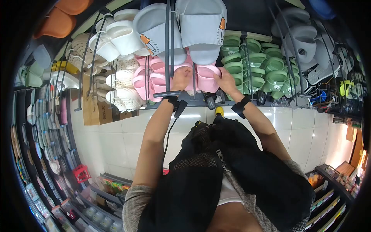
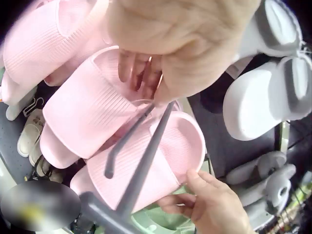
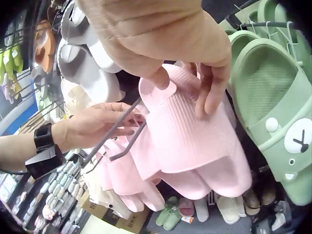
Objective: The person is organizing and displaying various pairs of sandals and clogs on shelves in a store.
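Pairs of ribbed pink slippers [image 1: 208, 78] hang from dark metal display hooks [image 3: 129, 141]. My right hand [image 1: 227, 82] grips one pink slipper [image 3: 187, 131] at its open end; in the right wrist view the thumb lies on the rim and the fingers reach over the strap. To the left, my left hand [image 1: 182, 78] has its fingers curled at the top of the neighbouring pink slippers [image 2: 90, 109], close beside the hook prongs. Its fingertips are partly hidden behind the palm in the left wrist view. From the right wrist view, the left hand [image 3: 100, 124] holds the slippers near their hanger.
Green slippers [image 1: 275, 65] hang close on the right, white clogs [image 1: 125, 92] on the left. Large grey slippers [image 1: 203, 23] hang above, and several hook ends jut toward me. A cardboard box [image 1: 96, 110] stands below left on the tiled floor [image 1: 147, 139].
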Demonstrator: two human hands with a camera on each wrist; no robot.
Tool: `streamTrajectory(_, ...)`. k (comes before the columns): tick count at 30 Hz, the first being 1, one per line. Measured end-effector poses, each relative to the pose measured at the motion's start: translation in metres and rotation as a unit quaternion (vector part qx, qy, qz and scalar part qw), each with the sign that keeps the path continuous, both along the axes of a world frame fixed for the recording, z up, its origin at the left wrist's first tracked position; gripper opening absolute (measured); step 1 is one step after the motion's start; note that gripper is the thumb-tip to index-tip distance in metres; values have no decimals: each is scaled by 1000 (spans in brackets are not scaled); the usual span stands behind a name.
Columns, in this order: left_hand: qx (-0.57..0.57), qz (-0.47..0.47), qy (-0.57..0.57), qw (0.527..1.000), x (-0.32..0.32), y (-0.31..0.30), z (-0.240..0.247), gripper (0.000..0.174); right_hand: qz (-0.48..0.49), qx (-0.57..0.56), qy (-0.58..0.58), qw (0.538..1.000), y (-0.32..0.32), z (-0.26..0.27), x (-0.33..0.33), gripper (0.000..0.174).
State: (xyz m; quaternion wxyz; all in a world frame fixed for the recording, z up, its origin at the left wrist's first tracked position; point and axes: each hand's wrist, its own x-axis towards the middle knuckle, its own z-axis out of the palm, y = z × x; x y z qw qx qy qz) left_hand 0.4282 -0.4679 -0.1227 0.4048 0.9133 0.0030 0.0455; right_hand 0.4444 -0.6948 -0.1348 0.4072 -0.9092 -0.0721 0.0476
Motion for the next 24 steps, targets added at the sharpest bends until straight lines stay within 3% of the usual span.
streamTrajectory(4, 12, 67, -17, 998, -1, -4, 3, 14, 3, 55, 30, 998, 1, 9, -1, 44)
streamTrajectory(9, -66, 147, 3, 987, -54, 8, -4, 15, 41, 134, 48, 989, -8, -15, -13, 41)
streamTrajectory(10, -112, 157, -28, 981, -75, 10, -6, 15, 47, 142, 35, 988, -8, -24, -15, 39)
streamTrajectory(11, -85, 200, -14, 976, -97, 9, -10, 16, 57, 153, 12, 987, -9, -23, -21, 37)
streamTrajectory(14, -111, 273, 90, 951, -174, 20, -26, 12, 124, 166, -52, 977, -17, -38, -33, 33)
streamTrajectory(16, -165, 332, 123, 920, -236, 20, -52, 9, 128, 193, 58, 971, -19, -38, -44, 27)
streamTrajectory(20, -198, 401, 197, 873, -344, 9, -59, 11, 226, 232, 194, 926, -14, -57, -69, 13)
streamTrajectory(21, -201, 420, 217, 858, -368, 6, -61, 12, 254, 182, 196, 929, -10, -56, -77, 11)
streamTrajectory(22, -209, 441, 235, 840, -388, 3, -58, 14, 263, 206, 222, 916, -3, -61, -86, 10)
streamTrajectory(24, -222, 484, 216, 819, -435, -2, -62, 14, 352, 109, 220, 903, 13, -59, -104, 14)
